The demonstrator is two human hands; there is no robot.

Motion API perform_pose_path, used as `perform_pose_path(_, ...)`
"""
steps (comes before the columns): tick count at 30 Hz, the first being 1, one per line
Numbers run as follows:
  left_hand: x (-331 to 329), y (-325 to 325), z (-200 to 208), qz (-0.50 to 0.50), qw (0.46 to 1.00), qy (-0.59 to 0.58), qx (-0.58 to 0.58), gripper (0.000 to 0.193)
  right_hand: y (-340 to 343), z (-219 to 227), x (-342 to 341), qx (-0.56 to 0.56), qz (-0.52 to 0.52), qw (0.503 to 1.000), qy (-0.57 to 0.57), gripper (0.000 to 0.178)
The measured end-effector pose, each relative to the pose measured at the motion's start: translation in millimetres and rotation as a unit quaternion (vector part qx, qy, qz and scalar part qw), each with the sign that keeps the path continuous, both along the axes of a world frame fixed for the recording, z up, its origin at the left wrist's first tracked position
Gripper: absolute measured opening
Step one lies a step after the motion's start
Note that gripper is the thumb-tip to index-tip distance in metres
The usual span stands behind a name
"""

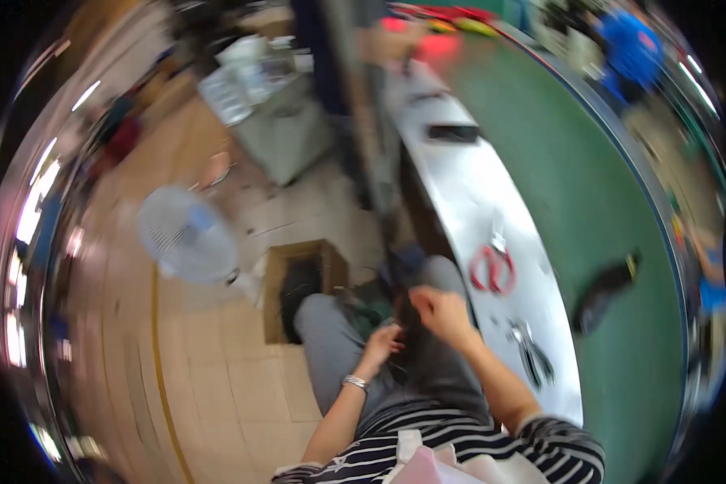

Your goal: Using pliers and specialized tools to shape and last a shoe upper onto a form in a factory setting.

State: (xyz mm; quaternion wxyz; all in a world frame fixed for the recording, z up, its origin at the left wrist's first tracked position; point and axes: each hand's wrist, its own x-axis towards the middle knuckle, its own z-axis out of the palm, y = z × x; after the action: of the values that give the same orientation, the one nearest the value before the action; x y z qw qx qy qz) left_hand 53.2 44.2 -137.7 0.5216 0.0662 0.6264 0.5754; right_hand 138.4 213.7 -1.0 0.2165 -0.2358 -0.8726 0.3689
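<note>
Over my lap, my left hand (pixel 381 347) has its fingers curled in, with a bracelet on the wrist. Higher and to the right, my right hand (pixel 442 313) is closed, thumb and fingers pressed together. Dark material (pixel 410 323) lies between and beneath both hands, too smeared by motion to name; what each hand grips is hidden. To the right, on the shiny metal ledge (pixel 480 181), lie scissors with red handles (pixel 500 270) and dark-handled pliers (pixel 532 359). Both hands are apart from these tools.
An open cardboard box (pixel 274 319) with dark contents stands by my left knee. Farther left is a fan (pixel 187 234). Right of the ledge, a green belt (pixel 629 363) carries a dark elongated object (pixel 605 294). A person in blue (pixel 633 52) is at far right.
</note>
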Motion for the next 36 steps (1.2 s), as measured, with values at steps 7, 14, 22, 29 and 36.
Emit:
perform_pose_path(7, 13, -17, -30, 0.026, 0.978, 0.183, -0.099, 0.027, -81, -114, -23, -0.124, 0.114, 0.978, -0.126, 0.031)
perform_pose_path(14, 10, 0, -22, 0.023, 0.973, 0.211, -0.095, 0.03, -64, -109, -27, -0.142, 0.094, 0.979, -0.113, 0.033)
perform_pose_path(22, 4, 3, -16, 0.064, 0.966, 0.238, -0.073, 0.023, -65, -105, -24, -0.021, 0.052, 0.998, 0.015, 0.019)
perform_pose_path(29, 9, 1, 6, 0.025, 0.949, 0.297, -0.102, 0.02, -64, -107, -22, 0.013, 0.065, 0.998, 0.013, 0.016)
perform_pose_path(36, 11, -1, 9, -0.013, 0.905, 0.408, -0.12, 0.019, -66, -109, -19, 0.01, 0.068, 0.998, 0.013, 0.017)
